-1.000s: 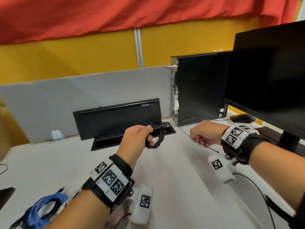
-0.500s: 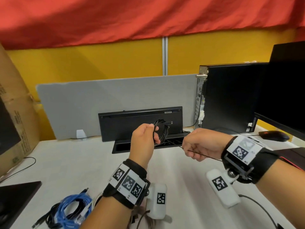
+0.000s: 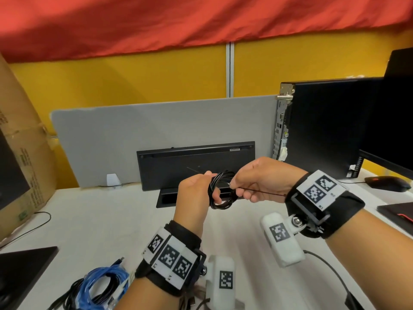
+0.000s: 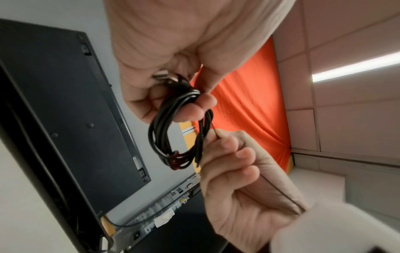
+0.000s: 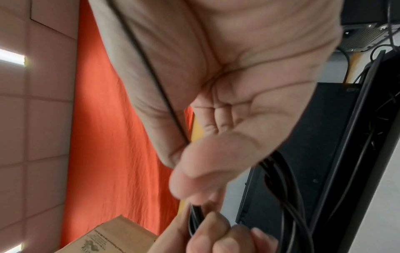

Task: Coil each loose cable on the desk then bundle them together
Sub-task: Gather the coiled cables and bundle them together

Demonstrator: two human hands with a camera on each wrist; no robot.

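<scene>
A small black cable coil (image 3: 220, 191) (image 4: 173, 130) hangs in the air above the desk, and my left hand (image 3: 196, 193) (image 4: 168, 89) grips it with the fingers curled through its loops. Touching the coil's right side, my right hand (image 3: 252, 182) (image 4: 233, 164) pinches a thin black tie (image 3: 263, 192) (image 4: 279, 190) (image 5: 149, 68) between thumb and fingers. The tie runs back across the palm toward my right wrist. A metal plug (image 4: 161, 77) of the cable sits inside my left palm. A bundle of blue and black cables (image 3: 100, 285) lies on the desk at the lower left.
A black keyboard (image 3: 196, 162) leans against the grey divider (image 3: 156, 121) behind an open cable slot (image 3: 169, 198). A black computer tower (image 3: 321, 128), a monitor (image 3: 397, 113) and a mouse (image 3: 387, 183) stand at the right. A cardboard box (image 3: 20, 153) is at the left.
My right hand has moved left with the thin tie until it touches the coil. The left hand has kept its grip on the coil. My head view has swung left.
</scene>
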